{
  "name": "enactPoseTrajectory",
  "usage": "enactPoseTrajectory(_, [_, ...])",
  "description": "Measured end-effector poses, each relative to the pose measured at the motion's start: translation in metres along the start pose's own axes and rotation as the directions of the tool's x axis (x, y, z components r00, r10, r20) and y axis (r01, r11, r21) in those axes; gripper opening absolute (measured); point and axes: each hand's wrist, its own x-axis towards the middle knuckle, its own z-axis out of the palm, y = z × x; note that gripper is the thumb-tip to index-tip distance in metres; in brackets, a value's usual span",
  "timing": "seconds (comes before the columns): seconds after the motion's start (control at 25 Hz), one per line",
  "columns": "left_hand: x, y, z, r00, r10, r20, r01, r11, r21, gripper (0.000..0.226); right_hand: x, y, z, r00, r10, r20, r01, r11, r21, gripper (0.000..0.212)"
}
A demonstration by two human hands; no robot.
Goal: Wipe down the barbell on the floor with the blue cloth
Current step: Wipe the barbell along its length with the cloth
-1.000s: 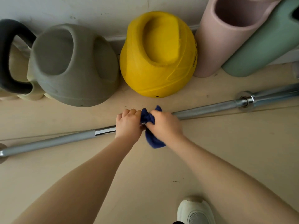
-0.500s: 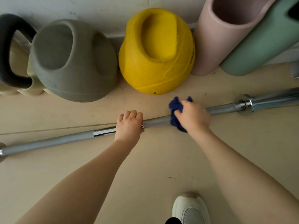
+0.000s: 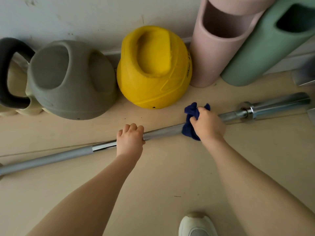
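Here the barbell [image 3: 163,132] lies flat on the beige floor [image 3: 162,176], running from lower left up to its chrome sleeve at the right edge. Left hand [image 3: 130,141]: fingers curled over the shaft near mid-length, gripping it, knuckles up. Right hand [image 3: 207,126]: further along toward the sleeve, fingers closed round the blue cloth [image 3: 190,126], which is bunched and wrapped over the shaft; cloth ends stick out above the hand and below it. A bare stretch of shaft shows between the two hands. Behind the bar, against the wall: grey kettlebell [image 3: 71,80], yellow kettlebell [image 3: 154,67], a dark handle [image 3: 5,70] at far left, pink foam roller [image 3: 218,46], green foam roller [image 3: 265,46]. A white shoe [image 3: 196,224] shows at bottom edge.
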Motion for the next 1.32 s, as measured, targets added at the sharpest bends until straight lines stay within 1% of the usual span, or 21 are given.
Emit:
enactPoseTrajectory(0.04, [0.001,0.001,-0.002,1.000,-0.013,0.006,0.013,1.000,0.004,0.019,-0.003,-0.004,0.002,1.000,-0.023,-0.005,0.023,1.000,0.010,0.017])
enactPoseTrajectory(0.08, [0.003,0.002,-0.003,1.000,-0.020,0.016,0.020,1.000,0.020,0.019,-0.011,-0.012,0.004,0.992,-0.125,0.028,0.125,0.992,-0.003,0.018])
enactPoseTrajectory(0.16, [0.003,0.002,-0.007,1.000,-0.004,-0.002,0.004,0.998,0.063,0.020,-0.026,-0.021,0.011,0.911,-0.397,0.109,0.406,0.911,-0.075,0.022])
enactPoseTrajectory(0.2, [0.002,0.003,-0.007,0.999,0.032,-0.027,-0.029,0.996,0.089,0.025,-0.022,-0.015,0.008,0.881,-0.457,0.121,0.470,0.873,-0.127,0.023])
enactPoseTrajectory(0.24, [0.002,0.005,-0.006,0.995,0.090,-0.040,-0.085,0.989,0.124,0.033,-0.010,-0.003,0.001,0.899,-0.420,0.124,0.437,0.883,-0.173,0.022])
enactPoseTrajectory(0.28, [0.001,0.009,-0.004,0.988,0.144,-0.050,-0.135,0.979,0.155,0.042,0.005,0.014,-0.008,0.944,-0.319,0.082,0.329,0.930,-0.164,0.021])
enactPoseTrajectory(0.36, [0.000,0.023,-0.001,0.955,0.285,-0.077,-0.270,0.948,0.168,0.056,0.024,0.049,-0.021,0.997,-0.049,-0.061,0.047,0.998,-0.041,0.018])
enactPoseTrajectory(0.4, [0.001,0.032,0.001,0.927,0.368,-0.079,-0.352,0.922,0.164,0.063,0.023,0.057,-0.020,0.995,0.018,-0.102,-0.017,1.000,0.007,0.017])
enactPoseTrajectory(0.44, [0.002,0.045,0.001,0.899,0.433,-0.065,-0.418,0.894,0.162,0.069,0.017,0.057,-0.018,0.993,0.012,-0.119,-0.009,1.000,0.026,0.018])
enactPoseTrajectory(0.48, [0.005,0.057,0.002,0.882,0.470,-0.046,-0.456,0.873,0.169,0.074,0.008,0.052,-0.014,0.993,-0.053,-0.103,0.056,0.998,0.032,0.021])
enactPoseTrajectory(0.6, [0.010,0.085,0.001,0.876,0.481,0.040,-0.478,0.855,0.201,0.070,-0.004,0.055,-0.007,0.949,-0.315,-0.004,0.314,0.947,-0.062,0.033])
enactPoseTrajectory(0.64, [0.011,0.088,0.001,0.880,0.470,0.063,-0.473,0.858,0.202,0.066,0.007,0.065,-0.014,0.951,-0.310,0.007,0.309,0.945,-0.106,0.033])
enactPoseTrajectory(0.68, [0.011,0.088,0.001,0.887,0.455,0.074,-0.460,0.862,0.213,0.064,0.021,0.078,-0.022,0.973,-0.231,-0.022,0.227,0.968,-0.111,0.031])
enactPoseTrajectory(0.76, [0.011,0.086,-0.003,0.896,0.436,0.078,-0.442,0.869,0.224,0.066,0.036,0.095,-0.033,0.994,0.015,-0.112,-0.012,1.000,0.024,0.023])
enactPoseTrajectory(0.8, [0.010,0.087,-0.005,0.899,0.430,0.084,-0.438,0.875,0.207,0.067,0.035,0.094,-0.031,0.987,0.081,-0.138,-0.069,0.993,0.091,0.021])
enactPoseTrajectory(0.84, [0.008,0.089,-0.007,0.903,0.416,0.106,-0.429,0.887,0.173,0.068,0.028,0.085,-0.026,0.985,0.063,-0.160,-0.046,0.993,0.108,0.021])
enactPoseTrajectory(0.96, [0.007,0.092,-0.006,0.905,0.376,0.197,-0.414,0.884,0.215,0.065,0.000,0.066,-0.008,0.961,-0.272,-0.059,0.274,0.961,0.042,0.032])
enactPoseTrajectory(1.0, [0.008,0.093,-0.007,0.908,0.370,0.195,-0.408,0.888,0.214,0.066,0.002,0.071,-0.009,0.948,-0.318,-0.024,0.319,0.948,0.014,0.036])
enactPoseTrajectory(1.08, [0.009,0.090,-0.004,0.911,0.367,0.187,-0.401,0.894,0.200,0.069,0.018,0.089,-0.016,0.980,-0.181,-0.078,0.184,0.983,0.022,0.033])
enactPoseTrajectory(1.2, [0.010,0.090,-0.007,0.915,0.341,0.216,-0.374,0.917,0.138,0.070,0.016,0.091,-0.012,0.973,0.139,-0.185,-0.093,0.967,0.237,0.027])
enactPoseTrajectory(1.32, [0.012,0.076,-0.014,0.940,0.278,0.199,-0.265,0.960,-0.086,0.063,0.006,0.061,0.003,0.951,0.251,-0.183,-0.159,0.900,0.406,0.029])
